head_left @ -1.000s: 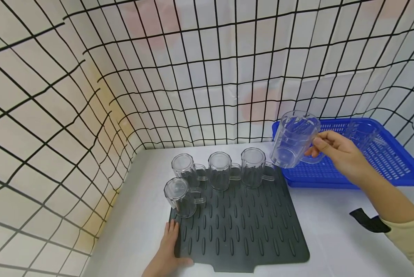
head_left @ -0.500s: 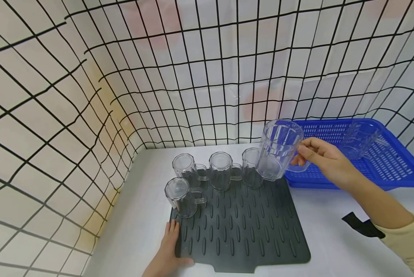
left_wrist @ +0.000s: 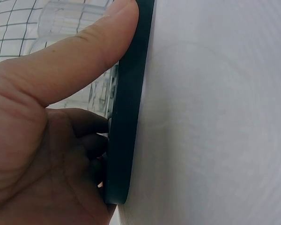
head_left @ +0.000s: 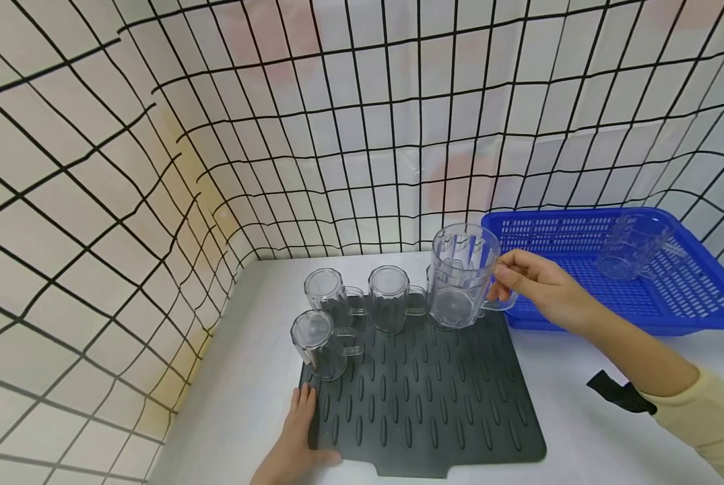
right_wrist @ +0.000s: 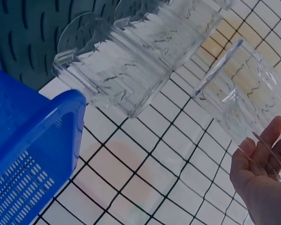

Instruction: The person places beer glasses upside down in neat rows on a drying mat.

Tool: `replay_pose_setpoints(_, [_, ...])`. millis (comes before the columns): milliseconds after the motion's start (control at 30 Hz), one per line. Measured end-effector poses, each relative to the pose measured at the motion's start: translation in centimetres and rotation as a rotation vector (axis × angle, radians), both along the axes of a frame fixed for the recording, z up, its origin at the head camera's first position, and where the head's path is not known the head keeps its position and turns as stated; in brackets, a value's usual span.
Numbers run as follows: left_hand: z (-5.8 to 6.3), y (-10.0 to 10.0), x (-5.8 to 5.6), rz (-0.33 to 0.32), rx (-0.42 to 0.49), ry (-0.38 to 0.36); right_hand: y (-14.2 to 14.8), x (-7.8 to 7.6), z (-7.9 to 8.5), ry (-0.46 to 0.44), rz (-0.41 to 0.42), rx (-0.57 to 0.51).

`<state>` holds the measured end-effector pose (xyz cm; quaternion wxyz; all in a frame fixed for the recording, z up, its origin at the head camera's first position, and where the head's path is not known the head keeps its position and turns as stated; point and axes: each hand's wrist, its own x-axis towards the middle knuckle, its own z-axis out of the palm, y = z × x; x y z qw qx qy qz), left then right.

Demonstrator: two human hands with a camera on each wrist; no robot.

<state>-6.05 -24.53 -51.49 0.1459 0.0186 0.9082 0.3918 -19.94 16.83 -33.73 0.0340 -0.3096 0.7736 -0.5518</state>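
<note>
My right hand (head_left: 546, 286) grips the handle of a clear mug (head_left: 466, 269), thumb and fingers closed on it. That mug is mouth up over the back right of a dark green ribbed mat (head_left: 422, 404), and in the head view it overlaps a mug standing behind it. Two more mugs (head_left: 388, 300) complete the back row, and another mug (head_left: 318, 345) stands in front at the left. These have closed-looking ends up and handles to the right. My left hand (head_left: 298, 438) rests at the mat's front left corner, fingers straight along its side, thumb (left_wrist: 84, 51) at the front edge.
A blue perforated basket (head_left: 610, 329) stands right of the mat, holding one clear mug (head_left: 631, 249). Black wire grid panels (head_left: 392, 148) over white sheeting rise behind and at the left. A black strap (head_left: 622, 392) hangs near the right sleeve (head_left: 701, 417).
My right hand has carried the mug left and down, from over the basket's left edge to over the back right of the mat, turning it more upright. The left hand has stayed put.
</note>
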Motion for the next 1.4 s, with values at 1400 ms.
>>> replay_pose_setpoints(1400, [8.5,3.9,1.3,-0.096,0.070,-0.066,-3.7,0.7,-4.1,-0.093,0.204,-0.083])
